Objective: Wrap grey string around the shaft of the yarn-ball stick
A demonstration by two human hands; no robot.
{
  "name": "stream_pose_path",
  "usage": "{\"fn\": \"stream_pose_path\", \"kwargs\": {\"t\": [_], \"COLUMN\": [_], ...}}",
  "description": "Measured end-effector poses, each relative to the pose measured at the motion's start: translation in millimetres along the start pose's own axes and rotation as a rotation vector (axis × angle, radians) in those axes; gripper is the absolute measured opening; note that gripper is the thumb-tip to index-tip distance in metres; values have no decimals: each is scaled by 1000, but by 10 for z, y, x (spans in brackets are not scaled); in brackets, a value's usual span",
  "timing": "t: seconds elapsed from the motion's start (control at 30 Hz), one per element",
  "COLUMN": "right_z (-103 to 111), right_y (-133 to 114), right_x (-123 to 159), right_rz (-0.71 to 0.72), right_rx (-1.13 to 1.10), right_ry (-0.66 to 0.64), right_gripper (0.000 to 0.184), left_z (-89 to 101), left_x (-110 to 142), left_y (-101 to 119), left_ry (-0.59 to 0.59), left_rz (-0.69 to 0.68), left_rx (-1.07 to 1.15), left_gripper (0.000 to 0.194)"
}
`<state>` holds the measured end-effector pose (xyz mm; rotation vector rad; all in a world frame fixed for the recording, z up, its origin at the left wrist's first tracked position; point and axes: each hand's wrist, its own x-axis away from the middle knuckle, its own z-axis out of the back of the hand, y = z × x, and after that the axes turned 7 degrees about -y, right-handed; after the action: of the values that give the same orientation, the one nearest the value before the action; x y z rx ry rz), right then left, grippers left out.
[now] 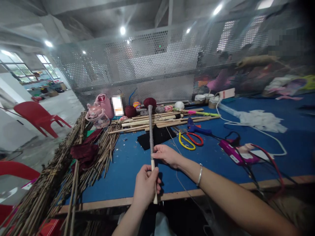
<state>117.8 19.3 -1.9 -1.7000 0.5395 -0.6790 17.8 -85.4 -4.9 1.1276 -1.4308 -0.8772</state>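
Note:
My left hand (147, 184) is closed around the bare, pale lower end of a long wooden stick (151, 131), just above the table's front edge. Grey yarn covers the stick's upper length, and it points away from me. At the lower end of the grey wrap, my right hand (167, 156) pinches the stick between thumb and fingers. Whether a strand of yarn is also in that pinch, I cannot tell. Beneath the stick lies a black cloth (161, 135). A thin grey thread (177, 173) runs past my right wrist toward the front edge.
Scissors (188, 141) with yellow and red handles and a blue glue gun (199, 127) lie right of the cloth. Yarn balls (130, 111) and sticks line the back. Bundled twigs (73, 164) cover the left. A purple power strip (231, 152) with cords sits right.

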Motion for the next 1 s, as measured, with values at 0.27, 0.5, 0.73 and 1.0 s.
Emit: {"fn": "stream_pose_path", "kwargs": {"t": [0.27, 0.5, 0.73, 1.0], "right_z": [-78, -286, -458, -541], "right_y": [-16, 44, 67, 140], "right_x": [149, 175, 327, 304], "right_rz": [-111, -113, -114, -104], "right_rx": [-261, -97, -321, -250], "right_ry": [-184, 38, -36, 45], "right_gripper": [29, 26, 31, 28], "left_z": [97, 96, 180, 136], "left_x": [105, 224, 305, 401], "left_y": [26, -61, -33, 3], "left_ry": [-217, -154, -267, -193], "left_rz": [81, 62, 98, 244], "left_rx": [471, 363, 495, 717], "left_gripper": [32, 33, 28, 26]}}
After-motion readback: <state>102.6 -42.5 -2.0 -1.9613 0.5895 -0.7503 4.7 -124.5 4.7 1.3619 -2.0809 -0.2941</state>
